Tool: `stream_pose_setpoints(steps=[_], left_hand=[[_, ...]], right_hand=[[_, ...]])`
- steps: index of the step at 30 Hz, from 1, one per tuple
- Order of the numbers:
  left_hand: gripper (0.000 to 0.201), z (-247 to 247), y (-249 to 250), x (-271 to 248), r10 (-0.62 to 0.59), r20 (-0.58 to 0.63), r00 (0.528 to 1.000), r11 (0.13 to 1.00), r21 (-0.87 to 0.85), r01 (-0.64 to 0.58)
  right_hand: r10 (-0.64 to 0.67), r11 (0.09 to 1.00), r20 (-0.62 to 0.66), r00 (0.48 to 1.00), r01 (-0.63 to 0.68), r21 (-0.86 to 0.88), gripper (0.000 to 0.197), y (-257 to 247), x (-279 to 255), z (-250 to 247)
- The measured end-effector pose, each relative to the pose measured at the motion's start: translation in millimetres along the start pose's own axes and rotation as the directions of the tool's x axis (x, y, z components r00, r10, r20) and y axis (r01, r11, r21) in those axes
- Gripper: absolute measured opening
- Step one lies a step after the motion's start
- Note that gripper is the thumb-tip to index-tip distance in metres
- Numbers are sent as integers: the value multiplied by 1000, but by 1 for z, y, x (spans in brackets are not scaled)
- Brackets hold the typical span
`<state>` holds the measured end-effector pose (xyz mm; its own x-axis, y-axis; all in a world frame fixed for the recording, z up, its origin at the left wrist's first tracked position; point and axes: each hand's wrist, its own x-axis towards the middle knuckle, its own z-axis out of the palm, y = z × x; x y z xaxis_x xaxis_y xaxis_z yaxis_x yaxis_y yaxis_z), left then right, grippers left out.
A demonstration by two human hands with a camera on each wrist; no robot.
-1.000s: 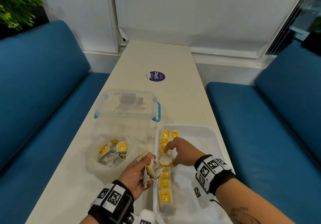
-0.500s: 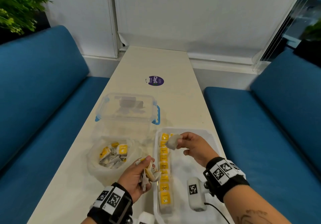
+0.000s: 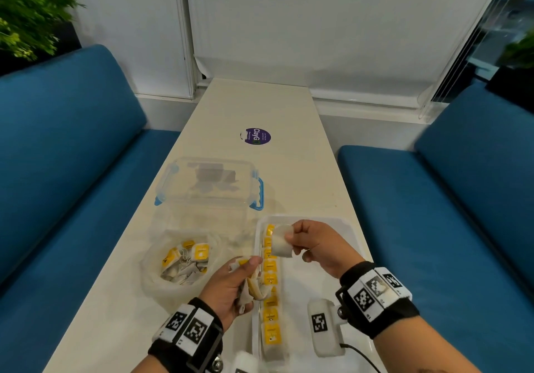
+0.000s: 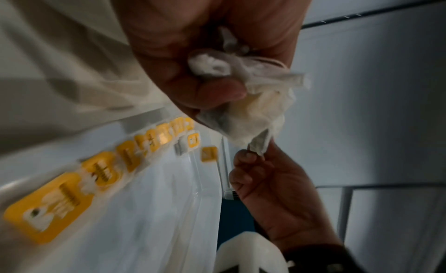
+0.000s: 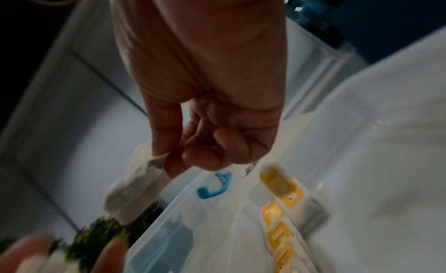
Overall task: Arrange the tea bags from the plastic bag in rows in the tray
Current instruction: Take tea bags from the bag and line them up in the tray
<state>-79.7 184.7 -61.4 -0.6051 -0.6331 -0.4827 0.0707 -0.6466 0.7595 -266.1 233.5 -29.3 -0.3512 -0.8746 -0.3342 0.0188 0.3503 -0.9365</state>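
A white tray lies on the table at the near right, with one row of yellow-tagged tea bags along its left side. My right hand hovers over the tray's far left part and pinches a single white tea bag, also seen as a pale tea bag in the right wrist view. My left hand stays at the tray's left edge, gripping a bunch of tea bags, crumpled in the fist. The clear plastic bag with more tea bags sits left of the tray.
A clear lidded box with blue clips stands just beyond the bag and tray. A purple sticker marks the table further back. Blue benches flank the narrow table on both sides. A plant is at the far left.
My right hand lifted a white tea bag from the middle of the row and carried it up toward the tray's far end. The left hand kept its bunch, barely shifting.
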Motion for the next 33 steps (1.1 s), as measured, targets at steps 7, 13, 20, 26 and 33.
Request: stream_pose_setpoints(steps=[7, 13, 20, 26, 33], left_hand=[[18, 12, 11, 5, 128, 71, 989, 970, 197, -140], [11, 11, 13, 3, 103, 105, 989, 976, 183, -121], [13, 12, 23, -9, 100, 214, 972, 979, 154, -135], [12, 4, 26, -6, 121, 152, 981, 978, 150, -144], [14, -4, 24, -6, 171, 45, 984, 938, 298, -177]], right_hand=[[-68, 992, 130, 989, 81, -93, 16, -8, -21, 17], [-19, 996, 247, 969, 40, -80, 41, -2, -34, 20], [14, 961, 293, 956, 67, -267, 21, 10, -43, 28], [98, 868, 202, 974, 16, -497, 33, 14, -43, 19], [-99, 994, 64, 993, 102, -46, 31, 2, -48, 6]])
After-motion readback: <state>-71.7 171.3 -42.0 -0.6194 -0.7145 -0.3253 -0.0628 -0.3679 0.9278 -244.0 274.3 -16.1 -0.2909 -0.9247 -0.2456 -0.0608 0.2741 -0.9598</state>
